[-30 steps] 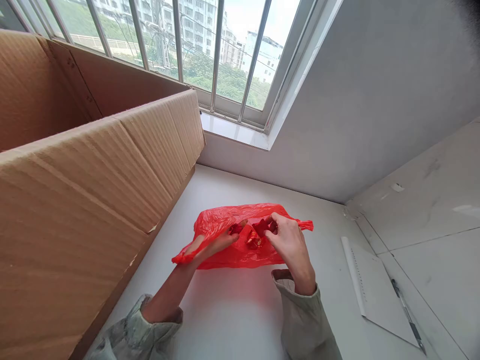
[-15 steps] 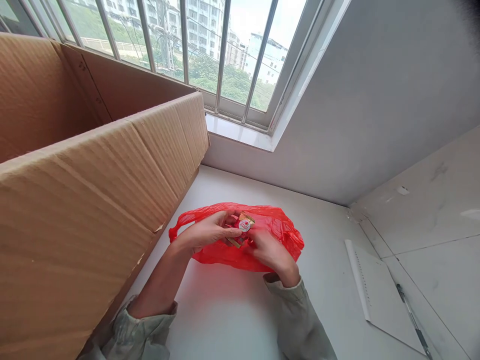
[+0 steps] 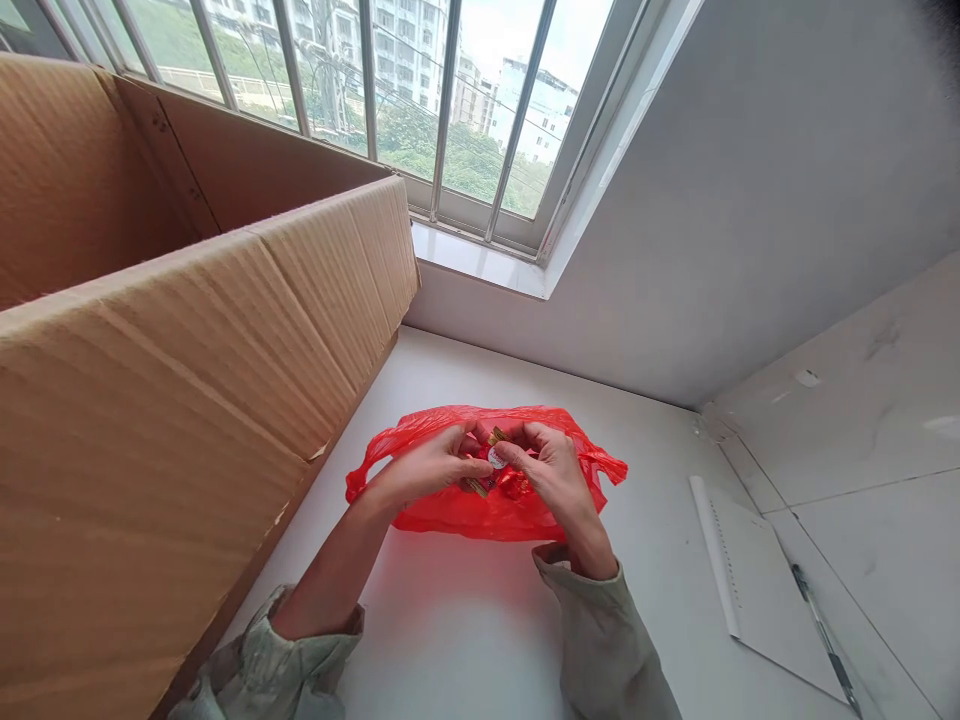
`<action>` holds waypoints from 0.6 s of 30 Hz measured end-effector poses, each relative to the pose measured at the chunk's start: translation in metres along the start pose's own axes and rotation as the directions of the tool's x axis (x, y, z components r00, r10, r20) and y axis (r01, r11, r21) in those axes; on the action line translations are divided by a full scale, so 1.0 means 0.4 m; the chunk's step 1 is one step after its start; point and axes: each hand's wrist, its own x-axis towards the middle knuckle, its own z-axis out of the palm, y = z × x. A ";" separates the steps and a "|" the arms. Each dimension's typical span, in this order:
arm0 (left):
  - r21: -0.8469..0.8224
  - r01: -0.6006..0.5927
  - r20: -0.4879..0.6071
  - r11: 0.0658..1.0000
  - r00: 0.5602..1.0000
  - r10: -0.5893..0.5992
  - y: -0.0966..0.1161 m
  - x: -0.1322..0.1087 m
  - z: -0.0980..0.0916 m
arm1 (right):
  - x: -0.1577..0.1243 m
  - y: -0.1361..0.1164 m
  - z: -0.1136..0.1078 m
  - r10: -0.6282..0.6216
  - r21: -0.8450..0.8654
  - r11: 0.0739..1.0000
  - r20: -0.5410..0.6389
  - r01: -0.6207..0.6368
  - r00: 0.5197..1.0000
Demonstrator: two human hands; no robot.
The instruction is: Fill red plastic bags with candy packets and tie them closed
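My left hand (image 3: 450, 462) is closed, with thumb and fingers pinching a small wrapped candy (image 3: 496, 458) that has a red and gold wrapper with a white round label. From the other side, my right hand (image 3: 546, 466) closes its thumb and fingertips on the same candy, partly covering it. Beneath both hands a thin red plastic bag (image 3: 457, 515) lies spread with its mouth open and its handles out to the sides. Shiny red wrappers (image 3: 516, 486) show inside it, below my right hand; their contents are hidden.
A large open cardboard box (image 3: 225, 400) stands along the left side of the white table (image 3: 450, 620). At the right lie a white spiral notebook (image 3: 772, 590) and a pen (image 3: 829, 640) by the wall. A barred window (image 3: 465, 120) is behind.
My right hand has come up out of the bag and now meets the candy in my left hand. The bag's right handle has shifted outward. The candy's label is now partly covered.
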 end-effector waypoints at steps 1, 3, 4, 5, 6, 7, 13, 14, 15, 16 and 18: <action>-0.001 -0.003 -0.005 1.000 1.000 0.003 -0.001 0.001 0.003 | 0.001 0.000 0.001 -0.005 -0.015 1.000 -0.020 0.005 1.000; -0.003 -0.014 0.000 1.000 1.000 0.014 -0.002 0.004 0.006 | 0.002 -0.001 0.001 -0.013 -0.033 0.999 -0.032 0.012 0.999; -0.007 -0.020 0.005 1.000 1.000 0.020 -0.003 0.005 0.005 | 0.003 -0.001 -0.001 -0.010 -0.034 0.999 -0.033 0.009 0.999; -0.013 -0.021 0.011 1.000 1.000 0.021 -0.004 0.006 0.003 | 0.003 0.000 -0.002 -0.003 -0.030 1.000 -0.034 0.002 0.999; -0.018 -0.020 0.018 1.000 1.000 0.020 -0.006 0.007 0.001 | 0.004 0.000 -0.005 0.004 -0.025 1.000 -0.038 -0.005 0.999; -0.016 -0.020 0.028 1.000 0.999 0.021 -0.009 0.008 -0.003 | 0.004 0.001 -0.007 0.008 -0.018 1.000 -0.046 -0.009 0.999; 0.055 -0.055 0.089 0.997 0.995 0.050 -0.025 0.013 -0.018 | 0.000 0.001 -0.026 0.044 0.099 0.994 -0.009 -0.043 0.999; 0.047 -0.051 0.104 0.998 0.994 0.046 -0.024 0.012 -0.018 | -0.001 0.000 -0.028 0.046 0.123 0.991 0.006 -0.046 0.999; 0.036 -0.046 0.121 0.998 0.992 0.041 -0.021 0.011 -0.017 | -0.002 -0.001 -0.030 0.045 0.140 0.989 0.018 -0.047 0.999; 0.026 -0.039 0.134 0.999 0.990 0.035 -0.017 0.010 -0.016 | -0.002 -0.001 -0.030 0.043 0.149 0.988 0.028 -0.047 0.999; 0.020 -0.034 0.142 0.999 0.989 0.031 -0.009 0.008 -0.013 | -0.002 -0.001 -0.031 0.037 0.144 0.989 0.035 -0.041 0.999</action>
